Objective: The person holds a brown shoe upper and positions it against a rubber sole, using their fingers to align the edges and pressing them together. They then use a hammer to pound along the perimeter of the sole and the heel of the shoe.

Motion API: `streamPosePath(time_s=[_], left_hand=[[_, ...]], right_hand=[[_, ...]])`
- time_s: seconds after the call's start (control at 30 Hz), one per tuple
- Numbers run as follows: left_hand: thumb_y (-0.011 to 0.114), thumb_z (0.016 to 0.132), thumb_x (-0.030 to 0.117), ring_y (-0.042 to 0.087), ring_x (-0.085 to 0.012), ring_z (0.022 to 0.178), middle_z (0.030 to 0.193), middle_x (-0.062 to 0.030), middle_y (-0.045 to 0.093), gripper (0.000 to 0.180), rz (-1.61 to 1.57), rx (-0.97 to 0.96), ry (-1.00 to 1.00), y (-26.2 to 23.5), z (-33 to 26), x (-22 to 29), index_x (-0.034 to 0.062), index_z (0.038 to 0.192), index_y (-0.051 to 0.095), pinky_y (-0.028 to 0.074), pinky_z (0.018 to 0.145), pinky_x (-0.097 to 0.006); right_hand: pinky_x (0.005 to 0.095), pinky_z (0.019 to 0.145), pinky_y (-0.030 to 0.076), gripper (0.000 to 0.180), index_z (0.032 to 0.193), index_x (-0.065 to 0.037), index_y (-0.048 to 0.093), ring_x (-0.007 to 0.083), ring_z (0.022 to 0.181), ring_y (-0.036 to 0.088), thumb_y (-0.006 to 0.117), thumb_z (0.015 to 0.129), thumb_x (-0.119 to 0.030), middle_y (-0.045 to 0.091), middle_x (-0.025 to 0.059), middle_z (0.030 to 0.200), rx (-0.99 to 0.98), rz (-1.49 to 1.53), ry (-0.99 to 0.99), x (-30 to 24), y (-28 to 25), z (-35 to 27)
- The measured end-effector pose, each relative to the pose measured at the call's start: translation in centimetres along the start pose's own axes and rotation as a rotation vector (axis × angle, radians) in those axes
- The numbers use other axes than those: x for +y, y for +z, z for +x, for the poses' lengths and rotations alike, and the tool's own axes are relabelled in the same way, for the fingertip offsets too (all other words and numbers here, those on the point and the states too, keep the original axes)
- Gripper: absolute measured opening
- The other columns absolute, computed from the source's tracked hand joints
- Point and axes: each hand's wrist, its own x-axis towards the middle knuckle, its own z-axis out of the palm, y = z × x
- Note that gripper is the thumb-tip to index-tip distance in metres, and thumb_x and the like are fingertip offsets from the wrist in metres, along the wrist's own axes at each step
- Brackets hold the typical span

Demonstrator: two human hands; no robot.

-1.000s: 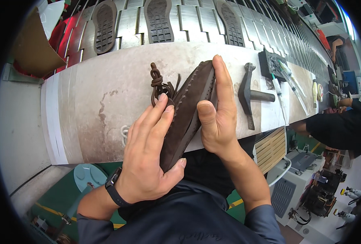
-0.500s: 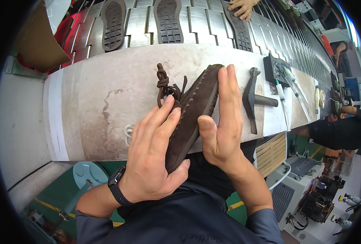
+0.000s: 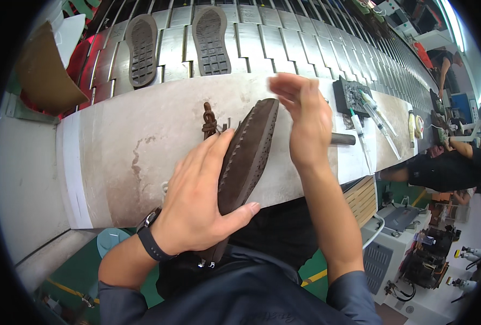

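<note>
One dark brown shoe (image 3: 249,160) is held over the near side of the pale worktop (image 3: 102,168), toe pointing away and heel toward the body, turned so that its sole edge faces right; whether it touches the surface, I cannot tell. The left hand (image 3: 197,189) is closed around it, fingers along the left side and thumb across to the right, a hold that probably steadies it while leaving the sole edge exposed. The right hand (image 3: 312,124), blurred, is partly open with loosely bent fingers, grips nothing visible and hangs just beside the toe. Knotted brown laces (image 3: 208,119) lie beyond the left fingers. To the right, a hammer handle (image 3: 343,139) shows, its head hidden by the hand, near syringes (image 3: 359,132) leaning on a black block (image 3: 342,100), perhaps to keep their tips raised. Farther off, two soles (image 3: 210,46) lie tread up on the metal conveyor (image 3: 278,57), seemingly within reach
</note>
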Motion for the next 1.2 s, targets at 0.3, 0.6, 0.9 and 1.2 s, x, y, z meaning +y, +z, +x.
streamPosePath(time_s=[0.3, 0.6, 0.9, 1.2], left_hand=[[0.084, 0.083, 0.028, 0.055, -0.0468, 0.132, 0.15, -0.0307, 0.052, 0.097, -0.092, 0.05, 0.061, 0.2, 0.1, -0.8, -0.01, 0.16, 0.039, 0.044, 0.113, -0.052], [0.082, 0.082, 0.023, 0.056, -0.0492, 0.13, 0.146, -0.0317, 0.053, 0.093, -0.108, 0.007, 0.053, 0.0, 0.1, -0.8, -0.0109, 0.157, 0.038, 0.045, 0.112, -0.053], [0.077, 0.087, 0.018, 0.063, -0.0246, 0.128, 0.142, -0.0178, 0.061, 0.086, -1.033, 0.409, -0.101, -1.6, 0.0, -0.3, -0.007, 0.158, 0.037, 0.049, 0.112, -0.039], [0.09, 0.086, 0.037, 0.05, -0.032, 0.15, 0.161, -0.0182, 0.049, 0.106, -1.064, 0.513, -0.069, -2.5, -8.5, -2.9, -0.0008, 0.165, 0.031, 0.038, 0.127, -0.05]], right_hand=[[0.0336, 0.048, 0.043, 0.052, 0.063, -0.003, 0.056, 0.016, 0.05, 0.059, 0.083, 0.093, -0.036, 0.054, 0.0062, 0.053, -0.209, -0.401, 0.121, -2.3, 3.6, 3.7], [0.0449, 0.072, 0.048, 0.024, 0.076, -0.007, 0.065, 0.0314, 0.069, 0.06, 0.084, 0.082, -0.02, 0.064, 0.0075, 0.072, -0.055, -0.717, -0.6, -3.5, 5.3, -0.1], [0.034, 0.088, 0.056, 0.051, 0.14, 0.003, 0.059, 0.016, 0.102, 0.069, 0.066, 0.109, -0.037, 0.072, 0.0105, 0.117, -0.005, 0.12, 0.258, -2.6, 1.4, -6.3], [0.039, 0.119, 0.045, 0.092, 0.15, 0.002, 0.06, 0.0281, 0.14, 0.059, 0.098, 0.066, -0.008, 0.06, 0.0173, 0.152, -0.491, -0.309, -0.061, -5.0, -5.2, -6.4]])
